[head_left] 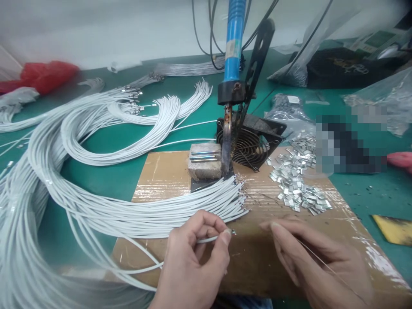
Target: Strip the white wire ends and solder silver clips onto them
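My left hand (196,257) is closed in a pinch on a white cable (207,240), near the cable's stripped end. To its right, over the cardboard, my right hand (309,257) has thumb and fingers pressed together, with a thin solder wire (325,264) running back across the palm. The two hands are apart. Just beyond them a bundle of white cables (180,210) lies with its ends pointing right. A blue-handled soldering iron (234,47) hangs tip down in a black stand, beside a greyish block (205,161) with shiny metal strips on top.
A heap of small metal pieces (299,184) lies on the cardboard sheet (251,266) at right. Behind the iron is a black fan (249,146). More white cable coils (96,161) cover the green table's left side. A yellow pad (392,229) sits at far right.
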### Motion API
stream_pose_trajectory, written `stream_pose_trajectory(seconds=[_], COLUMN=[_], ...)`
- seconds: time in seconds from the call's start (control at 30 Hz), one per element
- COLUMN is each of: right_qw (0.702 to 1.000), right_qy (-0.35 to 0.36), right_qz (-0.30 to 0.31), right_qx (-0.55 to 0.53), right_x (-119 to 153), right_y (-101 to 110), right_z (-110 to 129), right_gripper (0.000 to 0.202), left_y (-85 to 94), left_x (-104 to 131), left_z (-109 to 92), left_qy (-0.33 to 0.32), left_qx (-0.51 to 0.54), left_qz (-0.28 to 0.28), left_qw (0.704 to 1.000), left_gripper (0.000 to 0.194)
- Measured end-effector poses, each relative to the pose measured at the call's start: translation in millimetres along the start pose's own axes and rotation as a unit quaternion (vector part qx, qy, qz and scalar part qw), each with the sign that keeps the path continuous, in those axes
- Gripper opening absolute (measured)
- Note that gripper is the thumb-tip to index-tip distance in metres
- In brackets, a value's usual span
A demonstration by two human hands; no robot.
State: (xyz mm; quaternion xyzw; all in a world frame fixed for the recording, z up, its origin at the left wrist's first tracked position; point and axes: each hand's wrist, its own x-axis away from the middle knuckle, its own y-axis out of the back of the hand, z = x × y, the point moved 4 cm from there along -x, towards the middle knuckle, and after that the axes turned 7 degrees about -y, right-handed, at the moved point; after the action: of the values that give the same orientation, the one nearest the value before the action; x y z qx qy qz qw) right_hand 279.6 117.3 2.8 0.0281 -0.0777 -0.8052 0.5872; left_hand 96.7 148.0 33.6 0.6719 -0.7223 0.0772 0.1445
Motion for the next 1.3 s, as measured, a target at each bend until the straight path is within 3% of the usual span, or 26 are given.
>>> stream_pose_trajectory(seconds=[0.17, 0.3, 0.4, 0.5, 0.6, 0.73, 0.87, 1.0, 1.13, 1.3], right_qw=[0.997, 0.996, 0.998, 0.996, 0.975, 0.953, 0.979, 0.995, 0.994, 0.996], right_qy=[-0.012, 0.016, 0.02, -0.038, -0.077, -0.104, -0.102, -0.077, -0.055, -0.014], right_qz=[0.064, 0.085, 0.066, 0.029, -0.017, 0.059, 0.034, 0.003, -0.005, 0.05], right_qx=[0.044, 0.037, 0.007, -0.071, -0.21, -0.28, -0.176, -0.058, -0.095, -0.071], right_x=[1.2, 6.2, 10.8, 9.9, 1.4, -8.0, 1.7, 13.6, 13.3, 8.4], right_y=[-25.4, -52.0, -59.1, -46.5, -16.3, 9.2, 8.8, -19.6, -42.8, -43.1], right_z=[8.0, 19.5, 16.8, 2.8, -10.0, -17.4, -22.4, -8.8, 11.6, 13.9], right_gripper=[0.05, 0.045, 0.041, 0.041, 0.031, 0.05, 0.054, 0.027, 0.01, 0.016], left_y=[-1.8, -4.1, -5.5, -4.6, 1.3, 5.2, 2.6, 0.5, 1.9, 2.9], left_x=[-0.7, 0.5, 1.1, -0.2, -2.7, -3.9, -3.2, -2.3, -1.2, 0.8], left_z=[0.9, 0.7, 1.6, 1.9, -0.6, -3.0, -5.1, -7.8, -7.7, -5.0], left_qy=[0.004, 0.008, 0.025, 0.032, 0.01, -0.001, -0.005, -0.003, 0.002, -0.034], left_qx=[0.007, 0.022, 0.033, 0.03, 0.027, 0.035, 0.048, 0.047, 0.008, -0.06], left_qz=[0.003, 0.002, 0.003, -0.001, -0.036, -0.058, -0.066, -0.068, -0.05, -0.029], left_qw=[1.0, 1.0, 0.999, 0.999, 0.999, 0.998, 0.997, 0.997, 0.999, 0.997], left_gripper=[0.015, 0.015, 0.016, 0.018, 0.017, 0.017, 0.017, 0.018, 0.019, 0.019])
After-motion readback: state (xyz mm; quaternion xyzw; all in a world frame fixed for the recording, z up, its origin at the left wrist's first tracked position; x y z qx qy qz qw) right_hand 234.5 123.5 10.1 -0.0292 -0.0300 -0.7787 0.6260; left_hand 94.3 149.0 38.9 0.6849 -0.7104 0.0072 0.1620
